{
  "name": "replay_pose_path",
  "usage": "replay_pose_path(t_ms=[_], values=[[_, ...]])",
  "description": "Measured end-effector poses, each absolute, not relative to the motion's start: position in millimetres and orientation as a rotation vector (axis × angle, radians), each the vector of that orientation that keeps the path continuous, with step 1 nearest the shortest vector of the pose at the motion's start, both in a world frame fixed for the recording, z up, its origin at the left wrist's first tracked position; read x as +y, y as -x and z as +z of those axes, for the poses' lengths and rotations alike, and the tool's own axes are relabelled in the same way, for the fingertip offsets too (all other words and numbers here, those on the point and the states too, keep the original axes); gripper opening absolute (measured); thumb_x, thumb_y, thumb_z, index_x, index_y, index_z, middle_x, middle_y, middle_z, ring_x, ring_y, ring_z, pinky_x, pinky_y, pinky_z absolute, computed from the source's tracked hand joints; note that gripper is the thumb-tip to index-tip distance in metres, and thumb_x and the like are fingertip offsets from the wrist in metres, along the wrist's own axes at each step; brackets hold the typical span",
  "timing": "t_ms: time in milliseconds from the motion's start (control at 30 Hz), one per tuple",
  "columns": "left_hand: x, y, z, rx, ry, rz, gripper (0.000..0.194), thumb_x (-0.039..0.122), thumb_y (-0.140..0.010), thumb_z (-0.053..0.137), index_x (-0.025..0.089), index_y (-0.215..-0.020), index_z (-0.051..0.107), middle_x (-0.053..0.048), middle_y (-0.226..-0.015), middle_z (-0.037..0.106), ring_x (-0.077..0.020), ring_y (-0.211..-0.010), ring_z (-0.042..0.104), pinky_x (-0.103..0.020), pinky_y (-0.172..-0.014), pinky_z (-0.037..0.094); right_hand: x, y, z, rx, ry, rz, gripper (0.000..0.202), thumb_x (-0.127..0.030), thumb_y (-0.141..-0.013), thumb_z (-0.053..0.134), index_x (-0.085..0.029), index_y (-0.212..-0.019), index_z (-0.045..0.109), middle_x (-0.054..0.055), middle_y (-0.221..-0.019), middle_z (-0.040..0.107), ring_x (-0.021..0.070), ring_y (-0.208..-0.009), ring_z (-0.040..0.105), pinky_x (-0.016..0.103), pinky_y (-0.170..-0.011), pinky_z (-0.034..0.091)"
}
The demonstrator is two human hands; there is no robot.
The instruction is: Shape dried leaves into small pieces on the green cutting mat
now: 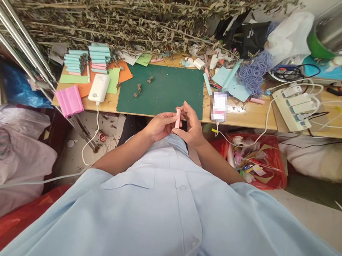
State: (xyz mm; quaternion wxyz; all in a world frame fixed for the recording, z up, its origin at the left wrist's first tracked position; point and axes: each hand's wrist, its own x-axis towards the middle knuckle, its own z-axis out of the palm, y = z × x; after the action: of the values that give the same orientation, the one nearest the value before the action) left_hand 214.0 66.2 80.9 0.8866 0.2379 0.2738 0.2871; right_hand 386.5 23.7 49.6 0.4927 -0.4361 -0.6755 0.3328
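A small pink roll (177, 119) is held upright between my two hands, just off the front edge of the green mat (168, 85). My left hand (162, 125) pinches it from the left with thumb and fingers. My right hand (192, 127) curves round it, with fingertips at its top and the thumb near its lower end. Several small dried plant bits, one at the mat's left part (139, 87), lie on the mat. Stacks of blue rolls (99, 55) with some pink ones stand at the back left.
Dried stalks (151, 20) lie along the back. On the left are a white power bank (98, 87) and pink paper (69, 100). To the right are a lit phone (219, 106), purple string (255, 71) and a power strip (292, 107). Below hangs a red bag (275, 171).
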Motion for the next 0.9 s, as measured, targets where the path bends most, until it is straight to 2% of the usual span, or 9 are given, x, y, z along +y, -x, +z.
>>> replay_pose_path(t_ms=[267, 400, 500, 633, 900], values=[[53.5, -210.5, 86.0, 0.622, -0.523, 0.659, 0.034, 0.033, -0.076, 0.09, 0.008, -0.091, 0.074, -0.007, -0.075, 0.071, -0.0113, -0.061, 0.063, -0.022, -0.058, 0.046, 22.0, -388.6, 47.5, -1.721, 1.009, 0.769, 0.109, -0.052, -0.081, 0.083, -0.027, -0.167, 0.019, 0.015, -0.155, 0.045, 0.0359, -0.143, 0.049, 0.058, -0.12, 0.045], [49.0, -212.9, 84.9, 0.614, -0.514, 0.64, 0.036, 0.036, -0.078, 0.088, 0.008, -0.095, 0.075, -0.007, -0.075, 0.07, -0.0116, -0.059, 0.063, -0.023, -0.058, 0.045, 17.5, -391.4, 43.2, -1.716, 1.015, 0.771, 0.107, -0.046, -0.081, 0.084, -0.023, -0.165, 0.022, 0.017, -0.155, 0.047, 0.0362, -0.143, 0.049, 0.059, -0.122, 0.041], [47.2, -216.3, 82.2, 0.601, -0.506, 0.639, 0.041, 0.041, -0.079, 0.087, 0.008, -0.099, 0.076, -0.007, -0.075, 0.071, -0.0113, -0.057, 0.061, -0.024, -0.057, 0.045, 12.2, -392.1, 44.1, -1.725, 1.008, 0.75, 0.103, -0.044, -0.082, 0.083, -0.022, -0.164, 0.025, 0.017, -0.154, 0.048, 0.0355, -0.142, 0.052, 0.058, -0.121, 0.043], [47.1, -218.5, 79.9, 0.623, -0.497, 0.639, 0.044, 0.042, -0.07, 0.094, 0.006, -0.088, 0.075, -0.008, -0.068, 0.069, -0.0123, -0.058, 0.063, -0.023, -0.055, 0.043, 7.1, -392.3, 47.7, -1.752, 1.047, 0.708, 0.098, -0.038, -0.086, 0.08, -0.022, -0.165, 0.024, 0.019, -0.155, 0.05, 0.0347, -0.14, 0.054, 0.058, -0.118, 0.047], [45.6, -217.9, 75.1, 0.62, -0.494, 0.603, 0.049, 0.045, -0.063, 0.097, 0.008, -0.087, 0.075, -0.007, -0.069, 0.069, -0.0121, -0.056, 0.062, -0.024, -0.057, 0.043, 4.0, -393.5, 42.2, -1.78, 1.093, 0.567, 0.094, -0.034, -0.084, 0.083, -0.023, -0.163, 0.033, 0.018, -0.147, 0.059, 0.036, -0.133, 0.061, 0.062, -0.114, 0.05]])
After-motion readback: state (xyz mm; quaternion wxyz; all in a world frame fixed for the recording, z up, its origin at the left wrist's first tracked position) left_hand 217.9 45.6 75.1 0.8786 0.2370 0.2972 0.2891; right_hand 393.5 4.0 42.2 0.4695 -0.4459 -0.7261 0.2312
